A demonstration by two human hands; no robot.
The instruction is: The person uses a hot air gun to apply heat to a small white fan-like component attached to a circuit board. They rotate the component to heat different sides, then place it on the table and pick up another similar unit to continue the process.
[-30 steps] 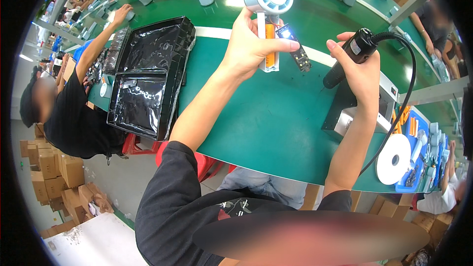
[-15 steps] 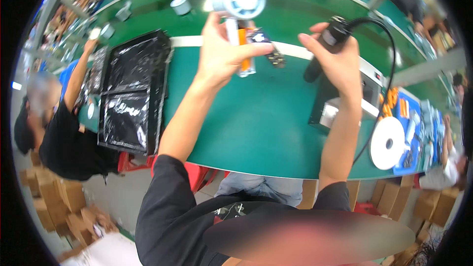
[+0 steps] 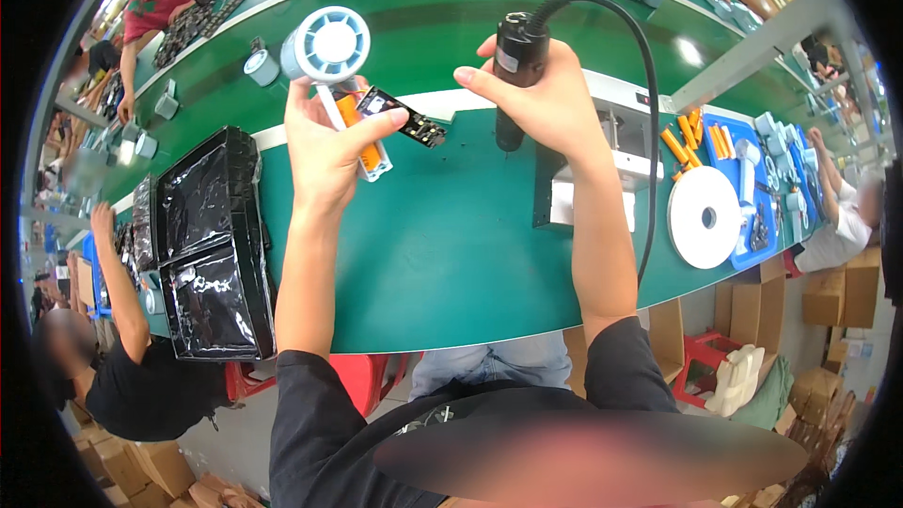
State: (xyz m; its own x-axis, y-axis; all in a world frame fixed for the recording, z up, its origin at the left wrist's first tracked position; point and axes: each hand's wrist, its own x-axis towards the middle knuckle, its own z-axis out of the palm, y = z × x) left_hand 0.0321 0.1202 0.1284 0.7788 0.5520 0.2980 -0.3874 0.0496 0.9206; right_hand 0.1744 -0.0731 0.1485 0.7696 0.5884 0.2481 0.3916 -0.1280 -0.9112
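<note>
My left hand point(image 3: 324, 155) is closed around the handle of a pale blue handheld fan point(image 3: 329, 45), its round head up. The handle is open, showing an orange battery point(image 3: 349, 113) inside. A small black circuit board point(image 3: 414, 122) sticks out to the right beside my left thumb. In my right hand point(image 3: 555, 103) is a black corded electric screwdriver point(image 3: 520, 56), held upright above the green table point(image 3: 442, 254). Its cable loops over the top and down past my right forearm. The two hands are apart, and the tool does not touch the fan.
Black plastic-lined trays point(image 3: 212, 292) stand at left, near a co-worker's arm point(image 3: 122, 282). To the right are a metal-and-black device point(image 3: 611, 179), a white reel point(image 3: 704, 216), loose orange batteries point(image 3: 675, 146) and a blue tray point(image 3: 752, 245) of fan parts. Other fan parts lie on the green surface beyond.
The whole view has shifted and turned. Both hands keep hold of the same things; the right hand with the screwdriver is now farther left of the device. The circuit board shows more clearly.
</note>
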